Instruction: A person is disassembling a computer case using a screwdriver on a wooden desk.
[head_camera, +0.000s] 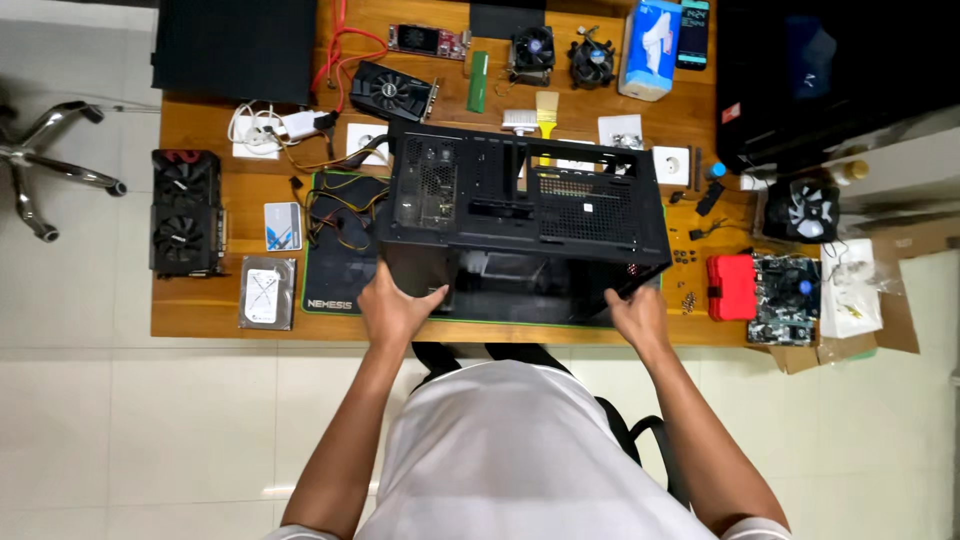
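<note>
Empty PC case (525, 215) being gripped at both near corners on the worktop (200, 315)

Left hand (392, 305) and right hand (637, 315) fingers are curled shut on its lower edge; looks mid-reposition, so a steady, even two-handed lift is probably needed.

I see a matt black metal computer case (525, 205) with perforated panels, on a glossy, smooth wooden surface (200, 315); the red box (731, 287) looks like shiny plastic.

We get bright, even overhead light, soft shadows, sharp focus mid-frame, mild wide-angle bending at edges, and glare on the white floor tiles (200, 420).
</note>
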